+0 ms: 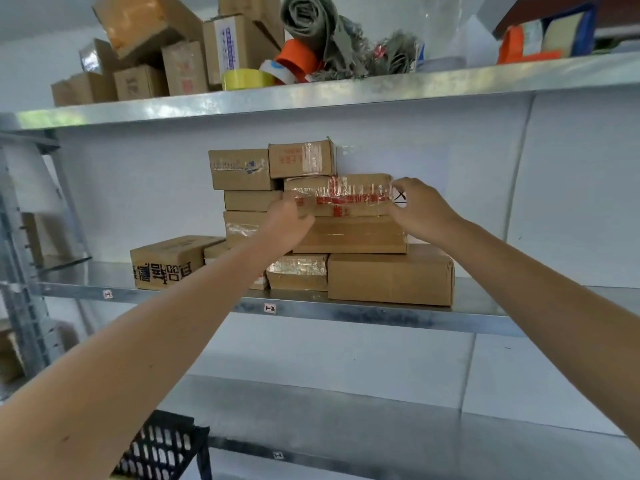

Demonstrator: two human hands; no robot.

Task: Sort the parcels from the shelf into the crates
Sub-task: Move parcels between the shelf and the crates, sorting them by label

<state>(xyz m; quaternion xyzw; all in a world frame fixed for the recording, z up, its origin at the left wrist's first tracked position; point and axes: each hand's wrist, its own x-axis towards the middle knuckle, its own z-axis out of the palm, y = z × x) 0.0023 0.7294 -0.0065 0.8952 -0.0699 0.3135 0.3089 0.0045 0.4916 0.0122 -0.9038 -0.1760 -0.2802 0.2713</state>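
Observation:
A stack of brown cardboard parcels stands on the middle metal shelf (346,313). Near the top lies a flat parcel with red print and clear tape (346,195). My left hand (285,221) grips its left end and my right hand (420,206) grips its right end. A small taped parcel (301,159) rests on top of it at the left. Below it lies a wider parcel (353,235), and under that a large plain parcel (389,275). A black plastic crate (162,448) shows at the bottom left, partly cut off.
Other parcels sit left of the stack, including one with black print (166,263). The top shelf (311,95) holds more boxes, tape rolls (247,79) and a rolled grey cloth (318,32). A bare lower shelf (381,424) lies beneath. A metal upright (20,271) stands at the left.

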